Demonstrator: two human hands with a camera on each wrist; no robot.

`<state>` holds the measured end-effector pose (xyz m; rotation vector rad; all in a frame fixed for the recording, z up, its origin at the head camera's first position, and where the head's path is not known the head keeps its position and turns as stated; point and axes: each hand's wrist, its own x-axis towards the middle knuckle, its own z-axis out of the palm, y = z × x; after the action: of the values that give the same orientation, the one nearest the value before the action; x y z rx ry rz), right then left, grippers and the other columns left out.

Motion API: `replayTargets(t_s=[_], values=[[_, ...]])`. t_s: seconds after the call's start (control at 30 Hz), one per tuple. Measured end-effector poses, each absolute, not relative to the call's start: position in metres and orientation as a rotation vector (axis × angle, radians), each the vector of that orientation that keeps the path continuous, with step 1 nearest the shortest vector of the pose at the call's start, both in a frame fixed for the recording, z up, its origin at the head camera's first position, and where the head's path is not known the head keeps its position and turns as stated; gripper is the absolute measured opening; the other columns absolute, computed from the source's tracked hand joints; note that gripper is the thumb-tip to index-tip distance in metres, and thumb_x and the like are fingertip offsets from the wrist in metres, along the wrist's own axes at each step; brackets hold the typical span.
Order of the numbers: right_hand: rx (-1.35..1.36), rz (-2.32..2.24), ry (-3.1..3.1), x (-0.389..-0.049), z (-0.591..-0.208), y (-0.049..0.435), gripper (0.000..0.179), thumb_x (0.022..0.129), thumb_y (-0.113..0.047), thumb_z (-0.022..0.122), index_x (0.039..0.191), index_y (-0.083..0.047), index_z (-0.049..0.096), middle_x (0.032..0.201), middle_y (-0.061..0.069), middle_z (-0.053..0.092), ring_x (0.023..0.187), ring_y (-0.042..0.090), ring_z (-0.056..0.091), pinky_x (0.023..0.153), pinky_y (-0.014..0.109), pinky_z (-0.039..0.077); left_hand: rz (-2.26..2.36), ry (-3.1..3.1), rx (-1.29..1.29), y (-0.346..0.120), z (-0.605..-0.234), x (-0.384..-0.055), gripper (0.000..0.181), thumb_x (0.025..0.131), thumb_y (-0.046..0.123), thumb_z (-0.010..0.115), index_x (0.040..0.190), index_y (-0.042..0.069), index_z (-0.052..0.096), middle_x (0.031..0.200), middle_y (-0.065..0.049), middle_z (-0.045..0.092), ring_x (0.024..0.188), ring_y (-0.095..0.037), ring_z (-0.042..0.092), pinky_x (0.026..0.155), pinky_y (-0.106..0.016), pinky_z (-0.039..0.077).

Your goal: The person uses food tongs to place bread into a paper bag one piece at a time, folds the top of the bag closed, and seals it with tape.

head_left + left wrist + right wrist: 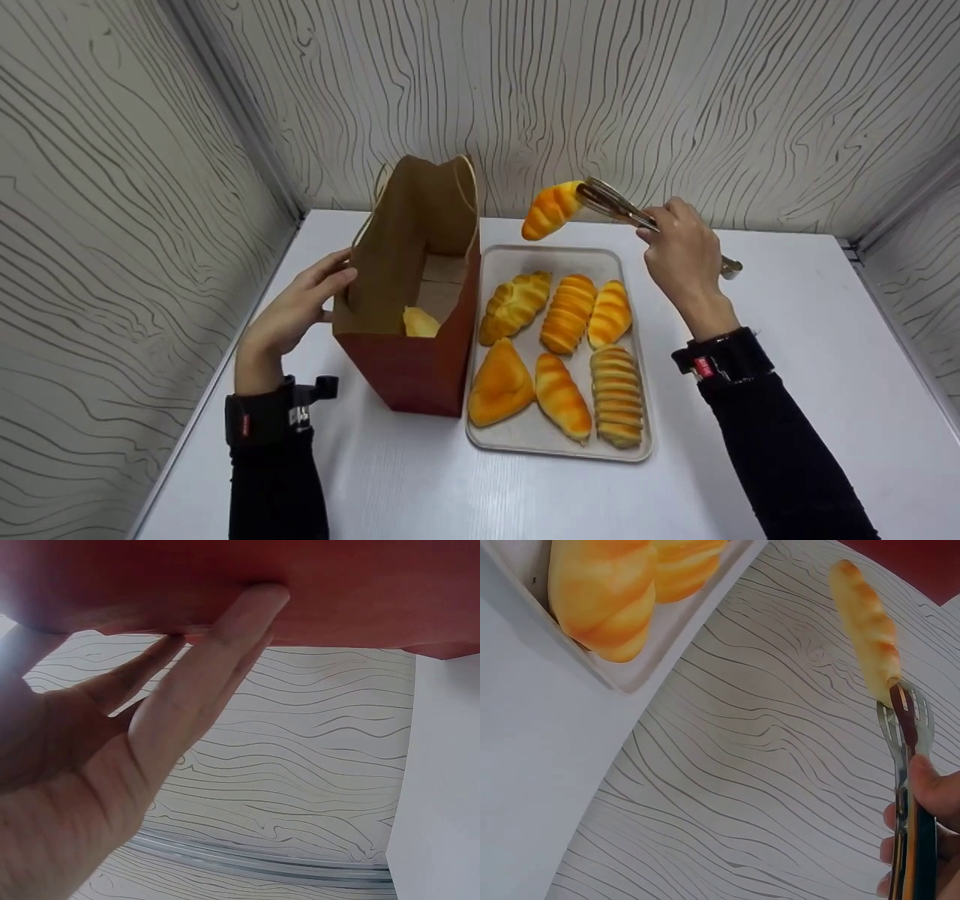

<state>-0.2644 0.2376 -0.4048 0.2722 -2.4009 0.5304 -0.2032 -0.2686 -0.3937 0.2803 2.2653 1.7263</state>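
Observation:
My right hand (684, 251) grips metal tongs (619, 205), and their fork-like ends pinch one end of a golden bread roll (551, 210). The roll hangs in the air above the far edge of a pale tray (551, 450). In the right wrist view the same roll (866, 630) points away from the tongs. My left hand (296, 311) touches the left side of a tall red paper bag (405, 375), its fingers fairly straight against the red surface in the left wrist view. The bag stands upright with its top open, and a pale yellow bread piece (421, 322) shows inside.
Several breads lie on the tray, among them a triangular bun (501, 386), a ridged roll (616, 396) and a braided bread (516, 306). The tray stands right beside the bag on a white table (405, 487). Wood-patterned walls (600, 90) close off the back and sides.

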Motion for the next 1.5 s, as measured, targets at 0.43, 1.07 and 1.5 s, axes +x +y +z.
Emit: replayTargets(t_s=[0.43,1.07,1.5], values=[[0.303,0.563,-2.282,-0.248,-0.37,0.228,0.02,0.091,-0.002,0.077,0.108,0.007,0.074,0.09,0.02,0.057,0.084,0.04,0.058,0.075,0.056,0.048,1.704,2.275,0.292,-0.268,-0.394,-0.204,0.07,0.11,0.043,0.05,0.166,0.011,0.023,0.164,-0.017,0.033,0.147,-0.04,0.036,0.107,-0.068,0.041],[0.376,0.536,-2.237,-0.242,-0.361,0.219,0.023,0.089,-0.006,0.079,0.108,0.007,0.075,0.089,0.02,0.058,0.083,0.04,0.059,0.074,0.056,0.049,1.734,2.257,0.3,-0.267,-0.394,-0.202,0.068,0.111,0.04,0.05,0.165,0.01,0.025,0.162,-0.018,0.035,0.145,-0.04,0.039,0.105,-0.067,0.044],[0.389,0.539,-2.196,-0.244,-0.362,0.218,0.02,0.091,-0.006,0.077,0.107,0.007,0.075,0.087,0.02,0.057,0.081,0.04,0.058,0.071,0.055,0.049,1.722,2.269,0.28,-0.267,-0.395,-0.202,0.069,0.11,0.043,0.051,0.166,0.012,0.026,0.161,-0.017,0.036,0.145,-0.039,0.039,0.106,-0.067,0.043]])
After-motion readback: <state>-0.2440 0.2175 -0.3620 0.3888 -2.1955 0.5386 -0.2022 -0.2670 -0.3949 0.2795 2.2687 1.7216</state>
